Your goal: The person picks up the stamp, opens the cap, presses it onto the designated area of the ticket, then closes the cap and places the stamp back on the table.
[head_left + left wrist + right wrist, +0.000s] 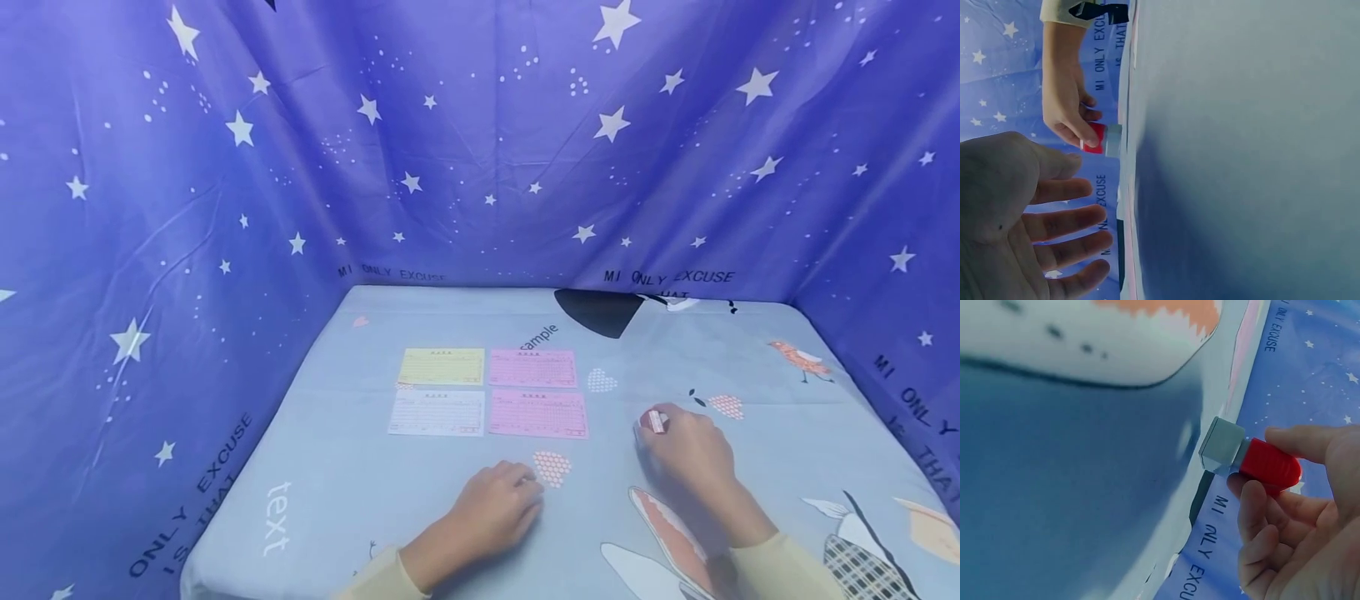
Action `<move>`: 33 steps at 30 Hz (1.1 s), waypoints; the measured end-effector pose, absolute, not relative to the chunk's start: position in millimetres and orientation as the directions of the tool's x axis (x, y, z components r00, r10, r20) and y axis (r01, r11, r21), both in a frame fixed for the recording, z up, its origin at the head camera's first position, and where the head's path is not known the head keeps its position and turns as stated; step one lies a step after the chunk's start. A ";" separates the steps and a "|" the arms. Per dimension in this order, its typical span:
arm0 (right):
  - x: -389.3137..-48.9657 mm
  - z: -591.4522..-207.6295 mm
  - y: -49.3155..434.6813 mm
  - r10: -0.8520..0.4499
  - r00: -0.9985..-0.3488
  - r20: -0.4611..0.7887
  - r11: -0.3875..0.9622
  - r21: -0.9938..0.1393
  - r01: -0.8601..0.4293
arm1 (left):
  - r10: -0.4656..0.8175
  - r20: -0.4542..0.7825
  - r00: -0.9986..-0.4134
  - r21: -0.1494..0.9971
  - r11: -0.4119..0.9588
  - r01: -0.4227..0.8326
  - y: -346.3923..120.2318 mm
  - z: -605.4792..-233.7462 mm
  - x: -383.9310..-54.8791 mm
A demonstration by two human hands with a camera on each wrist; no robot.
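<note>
My right hand (692, 450) pinches a stamp by its red handle between thumb and fingers, right of the paper slips. In the right wrist view the stamp (1222, 445) shows a grey square block at the end of the handle. Near the front, my left hand (495, 510) rests on the bed-like cloth surface with loosely spread fingers and nothing held. Beyond it lie printed slips in two rows: a yellow slip (442, 367) and a pink slip (533, 368) behind, a white slip (437, 414) and another pink slip (538, 414) in front.
A pale blue printed cloth (330, 467) covers the flat surface, with hearts, birds and words on it. Purple-blue curtains (480, 150) with white stars hang at the back and both sides.
</note>
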State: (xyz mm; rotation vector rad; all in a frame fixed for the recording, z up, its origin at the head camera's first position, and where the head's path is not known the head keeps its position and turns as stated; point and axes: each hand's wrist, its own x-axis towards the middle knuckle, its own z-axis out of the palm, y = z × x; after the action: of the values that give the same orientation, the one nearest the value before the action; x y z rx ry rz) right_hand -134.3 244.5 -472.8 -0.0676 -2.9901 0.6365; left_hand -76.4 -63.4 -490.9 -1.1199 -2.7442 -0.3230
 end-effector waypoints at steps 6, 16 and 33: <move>-141.8 -471.0 248.1 0.066 -0.998 0.017 0.919 -0.390 0.054 | 0.675 0.211 -0.707 0.126 0.699 0.704 -65.4 -491.0 -75.1; -144.6 -473.0 249.3 0.069 -0.998 0.001 0.918 -0.391 0.063 | 0.682 0.158 -0.714 0.127 0.703 0.700 -65.3 -493.9 -75.2; -151.5 -474.5 252.5 -0.056 -0.993 0.103 0.924 -0.372 -0.090 | 0.674 0.105 -0.731 0.049 0.731 0.681 -85.0 -486.5 -123.0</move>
State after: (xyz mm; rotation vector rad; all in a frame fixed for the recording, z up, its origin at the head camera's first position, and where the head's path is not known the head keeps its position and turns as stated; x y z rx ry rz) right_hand -151.5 252.5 -474.5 0.1136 -2.9925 0.5858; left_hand -123.0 -85.0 -486.5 -1.1172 -2.8478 -0.1284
